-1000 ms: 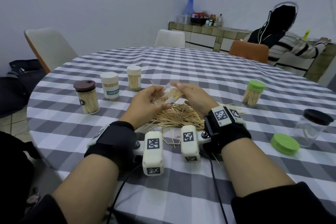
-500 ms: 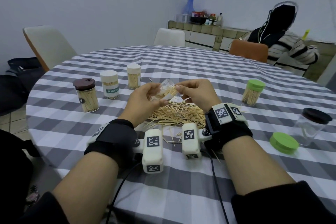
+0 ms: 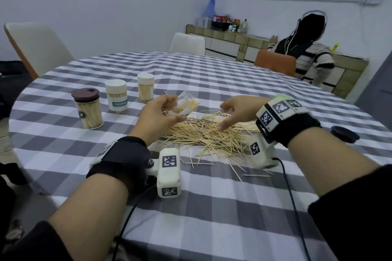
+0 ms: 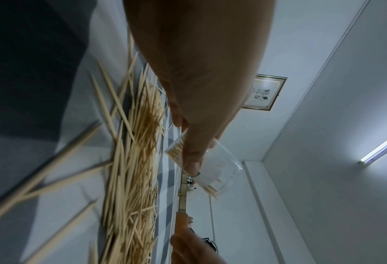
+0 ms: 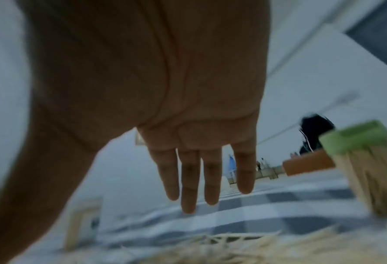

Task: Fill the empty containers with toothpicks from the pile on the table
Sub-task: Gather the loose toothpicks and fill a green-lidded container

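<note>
The left hand's fingers (image 4: 193,157) and thumb were curled round a small clear jar (image 3: 184,103), held tilted above the far left edge of the toothpick pile (image 3: 210,131), its open mouth turned toward the pile with a few toothpicks poking out of it; the left hand (image 3: 158,115) itself hovered over the pile's left side, clear of the tablecloth (image 3: 212,207). The right hand's fingers (image 5: 189,178) were straight and slightly spread, holding nothing; the right hand (image 3: 236,110) hung palm down just above the right part of the pile, and whether the fingertips touched the sticks could not be told.

The pile lay loose on the grey-and-white checked tablecloth between the two wrists, with stray toothpicks scattered on its near side. To the left of the pile stood three filled jars in a row: a brown-lidded jar (image 3: 88,109) nearest, a labelled white-lidded jar (image 3: 117,96) beyond it, and a cream-lidded jar (image 3: 145,87) farthest; to the right of the pile a green-lidded jar (image 5: 366,164) full of toothpicks stood behind the right wrist; a dark lid (image 3: 344,133) showed further right of the pile. Beyond the table another person (image 3: 311,53) sat in a striped top.
</note>
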